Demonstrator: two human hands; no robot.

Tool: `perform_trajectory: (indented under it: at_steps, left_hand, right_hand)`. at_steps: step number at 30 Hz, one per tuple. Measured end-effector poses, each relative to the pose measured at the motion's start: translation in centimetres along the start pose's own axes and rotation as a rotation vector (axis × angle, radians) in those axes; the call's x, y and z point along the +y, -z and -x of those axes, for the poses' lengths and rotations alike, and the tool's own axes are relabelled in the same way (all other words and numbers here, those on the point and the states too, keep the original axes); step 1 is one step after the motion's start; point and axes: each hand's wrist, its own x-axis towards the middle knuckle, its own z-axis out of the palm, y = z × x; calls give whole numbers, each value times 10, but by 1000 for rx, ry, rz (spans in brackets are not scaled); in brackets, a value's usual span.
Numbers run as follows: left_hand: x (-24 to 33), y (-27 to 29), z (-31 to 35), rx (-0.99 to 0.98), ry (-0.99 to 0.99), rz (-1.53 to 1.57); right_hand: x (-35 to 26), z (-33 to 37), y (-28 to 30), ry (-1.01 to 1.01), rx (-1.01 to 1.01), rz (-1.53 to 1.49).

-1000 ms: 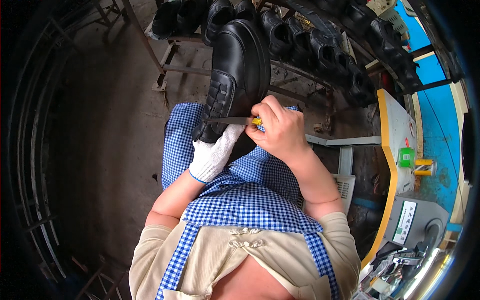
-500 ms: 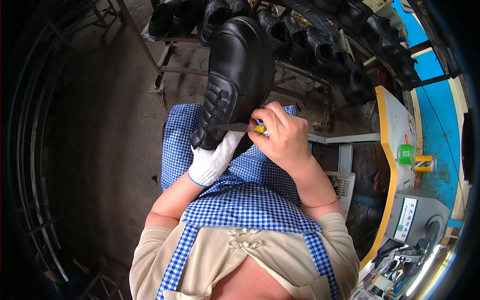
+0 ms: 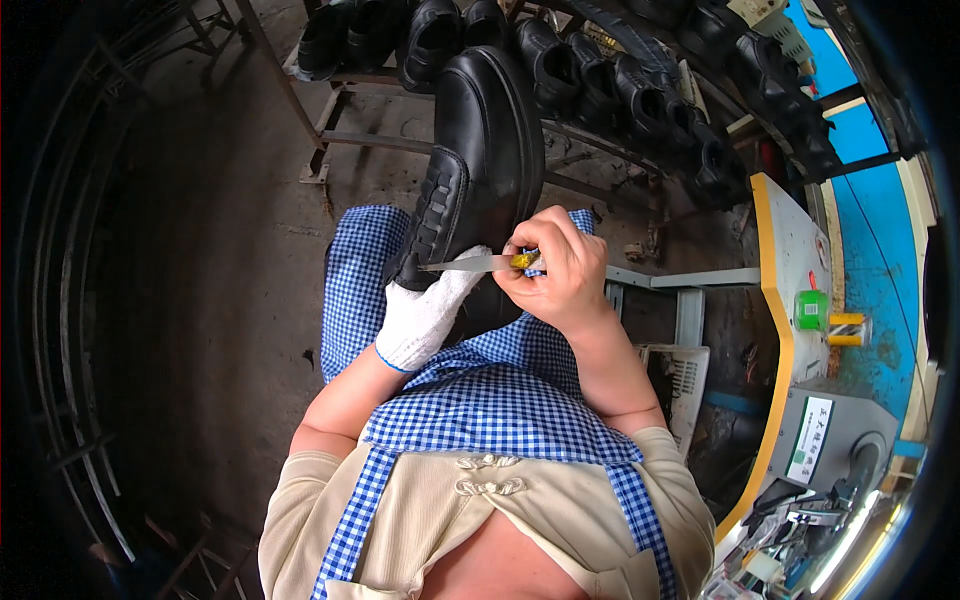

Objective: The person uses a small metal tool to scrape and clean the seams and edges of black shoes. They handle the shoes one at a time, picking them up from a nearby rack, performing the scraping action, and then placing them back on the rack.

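Observation:
A black leather shoe (image 3: 478,150) is held upright above my lap, toe pointing away from me. My left hand (image 3: 420,315), in a white knitted glove, is closed around its heel end, with the thumb along the side. My bare right hand (image 3: 560,265) is closed on the yellow-wrapped handle of a knife (image 3: 485,264). Its thin blade points left, crossing over the gloved thumb, and the tip lies by the shoe's collar below the lacing strips. Whether the tip touches the leather I cannot tell.
Several black shoes (image 3: 550,70) stand on a metal rack (image 3: 375,140) ahead. On the right is a white table with a yellow edge (image 3: 775,260), carrying a green container (image 3: 812,308) and a grey machine (image 3: 825,440). A pale plastic crate (image 3: 685,375) sits beside my right arm.
The shoe has rolled slightly, showing more of its sole edge on the right, and its toe has come a little nearer. The knife's blade has tilted, its tip now lower by the collar.

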Motion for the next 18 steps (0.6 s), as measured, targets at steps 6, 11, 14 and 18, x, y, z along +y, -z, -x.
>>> perform_trajectory:
  at_steps: [6,11,14,18]
  left_hand:
    - [1,0,1,0,63,11]
    - [11,-10,-1,38,176,177]
    - [21,-12,-5,32,245,241]
    - [25,-15,-3,9,316,353]
  right_hand:
    - [2,3,1,0,54,-59]
    - [4,6,4,17,21,-104]
    - [9,9,11,66,-33,-132]
    - [12,14,17,-57,-19,-304]
